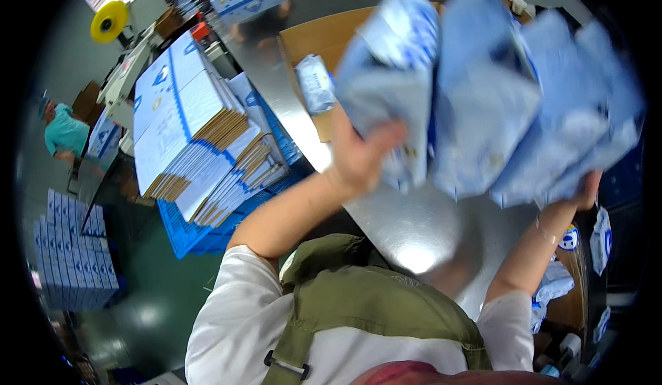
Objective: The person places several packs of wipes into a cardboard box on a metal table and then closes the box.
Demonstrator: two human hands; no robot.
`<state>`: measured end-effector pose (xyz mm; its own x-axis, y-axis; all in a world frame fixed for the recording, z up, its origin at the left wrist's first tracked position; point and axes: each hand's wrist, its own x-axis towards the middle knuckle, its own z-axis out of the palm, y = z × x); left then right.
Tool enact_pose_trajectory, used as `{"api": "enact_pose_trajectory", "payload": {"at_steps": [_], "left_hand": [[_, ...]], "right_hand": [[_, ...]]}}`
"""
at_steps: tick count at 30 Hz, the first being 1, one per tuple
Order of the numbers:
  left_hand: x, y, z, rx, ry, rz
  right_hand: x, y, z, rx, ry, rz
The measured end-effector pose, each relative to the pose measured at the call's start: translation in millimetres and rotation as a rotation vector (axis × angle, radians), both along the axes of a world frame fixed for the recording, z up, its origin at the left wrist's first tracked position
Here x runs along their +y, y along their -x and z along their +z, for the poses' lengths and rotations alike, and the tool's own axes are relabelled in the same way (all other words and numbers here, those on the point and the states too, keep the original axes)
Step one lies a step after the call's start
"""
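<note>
Overlapping a box (307,38), blue packets (483,123) are clasped between left hand (357,156) and right hand (587,188) — cartons (172,102) nearby.

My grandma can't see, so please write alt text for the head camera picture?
A person's left hand and right hand hold a row of blurry blue-and-white packets above a shiny metal table. Beyond them is an open cardboard box with another packet inside; to the left are stacked flattened cartons.

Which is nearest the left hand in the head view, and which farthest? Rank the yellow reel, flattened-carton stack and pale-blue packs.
1. Pale-blue packs: touching the left hand, extending rightward.
2. Flattened-carton stack: to its left.
3. Yellow reel: upper left, in the background.
</note>
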<state>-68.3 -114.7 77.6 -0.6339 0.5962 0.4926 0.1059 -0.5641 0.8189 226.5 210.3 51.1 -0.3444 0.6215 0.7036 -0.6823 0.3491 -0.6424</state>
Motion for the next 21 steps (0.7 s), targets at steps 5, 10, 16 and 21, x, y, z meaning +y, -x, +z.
{"api": "enact_pose_trajectory", "payload": {"at_steps": [5, 10, 16, 21], "left_hand": [[68, 90, 7, 0.014, -0.226, 0.214], [85, 165, -55, 0.221, 1.119, 0.43], [39, 72, -76, 1.106, 1.178, 0.362], [2, 74, -58, 1.192, 1.163, 0.114]], "right_hand": [[29, 166, 61, -0.141, -0.175, -0.279], [49, 276, -12, -0.923, -0.27, -0.174], [10, 280, -80, -1.124, -0.91, -0.499], [-40, 180, -51, -1.237, -0.863, -0.28]]}}
